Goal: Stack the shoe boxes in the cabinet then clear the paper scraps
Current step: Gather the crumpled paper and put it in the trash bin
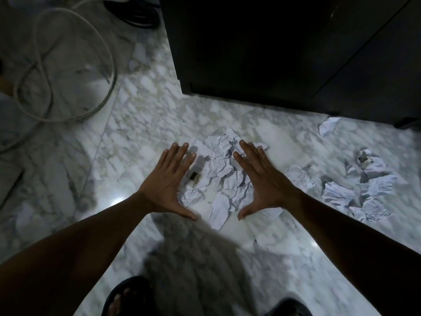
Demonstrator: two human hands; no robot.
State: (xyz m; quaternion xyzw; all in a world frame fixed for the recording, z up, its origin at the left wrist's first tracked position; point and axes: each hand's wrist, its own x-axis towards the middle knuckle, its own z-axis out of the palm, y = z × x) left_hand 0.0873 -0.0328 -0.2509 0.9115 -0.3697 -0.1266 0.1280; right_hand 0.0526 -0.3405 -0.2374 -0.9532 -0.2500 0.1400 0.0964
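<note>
White marble floor (141, 124) with grey veining fills pretty much everything we see, glossy enough to throw back a bright glare spot near our left wrist, and the whole place is dim. Up top right sits the dark cabinet (262, 49), basically a black block with its bottom edge meeting the floor; can't make out any shoe boxes in it from here, too dark. Over in the upper left corner a pale cable (75, 65) lies looped on the marble.

Our two bare arms reach down into the middle. Left hand (167, 179) is spread flat, fingers apart, palm down, gripping nothing. Right hand (262, 179) is the same deal, splayed wide and empty. Between them is the main pile of crumpled paper scraps (222, 172), both hands flanking it, thumbs pointing in toward each other at the near edge.

More printed scraps (337, 193) are scattered off to the right, and one lone piece (328, 125) lies just beside the cabinet's base. Dark sandals (127, 295) peek in at the bottom.
</note>
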